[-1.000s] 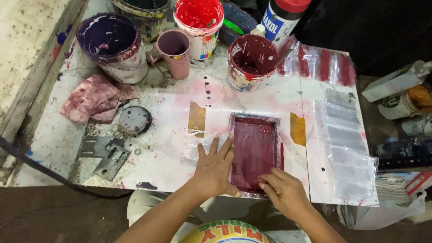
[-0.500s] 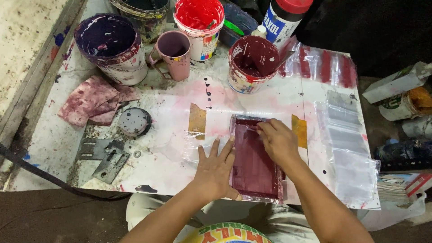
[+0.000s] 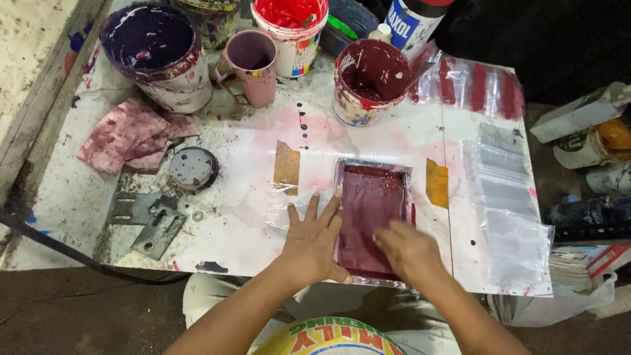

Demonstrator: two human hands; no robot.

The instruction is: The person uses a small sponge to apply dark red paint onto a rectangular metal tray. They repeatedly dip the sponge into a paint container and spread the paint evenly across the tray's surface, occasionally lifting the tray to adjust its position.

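Left hand (image 3: pixel 314 244) flat, fingers spread wide, palm down on the clear plastic film (image 3: pixel 263 207) at the left edge of the maroon-inked rectangular frame (image 3: pixel 369 213); thumb against the frame's lower left corner, nothing gripped. Right hand (image 3: pixel 409 253) just to the right of the left one, blurred, lying on the lower right part of the frame's inked face; how far open and whether holding anything, cannot tell. Frame flat on the white stained table (image 3: pixel 250 141), between the two hands, reaching away from them toward the far side.

Brown tape strip (image 3: pixel 286 164) just beyond the left hand's fingertips, a second yellowish strip (image 3: pixel 436 183) beyond the right hand, beside the frame's right edge. Farther past the frame, a tub of dark red ink (image 3: pixel 368 80). Beyond the left hand and well apart: pink mug (image 3: pixel 251 66), red ink tub (image 3: pixel 292 29), dark purple bucket (image 3: pixel 158 52). Off to the left of the left hand: stained pink rag (image 3: pixel 128 135), round grey lid (image 3: pixel 193 168), metal bracket (image 3: pixel 150 220). To the right of the right hand, clear plastic bags (image 3: pixel 509 217) lying on the table's edge.
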